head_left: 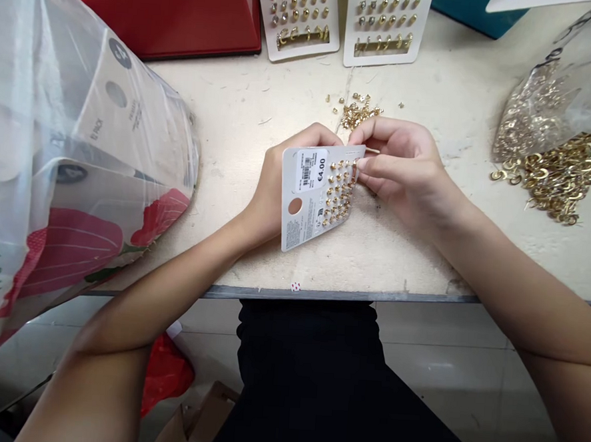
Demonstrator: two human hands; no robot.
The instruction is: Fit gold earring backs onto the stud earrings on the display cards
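- Surface (214, 243), pale and scuffed, fills the middle of the view; its metal front edge (341, 296) lies at 6 o'clock, close under the wrists, so a dropped piece could roll over it.
- Plastic bag (78, 168), printed with red flowers and holding flat packs, bulges in at 9 o'clock; a nudge from the left forearm could make it slide.
- Red box (158, 12) sits at 11 o'clock, clear of the hands.
- Clear bag (537, 109) lies at 2 o'clock, with gold hoop earrings (561, 174) spilling from it; the loose hoops could tangle or scatter if an arm catches them.
- Left hand (282, 187) is closed around the back of the earring card (317, 195), its fingers hidden; a slack grip could tip the card.
- Right hand (403, 167) is half closed, its thumb and fingertips pinching the card's upper corner; anything between them is too small to tell, and a slip could bend the card or loosen studs (340, 197).
- White display cards (385, 26) stand at 12 o'clock.
- Gold pieces (359, 115) lie just past the knuckles at 12 o'clock, where a careless move could sweep them away.
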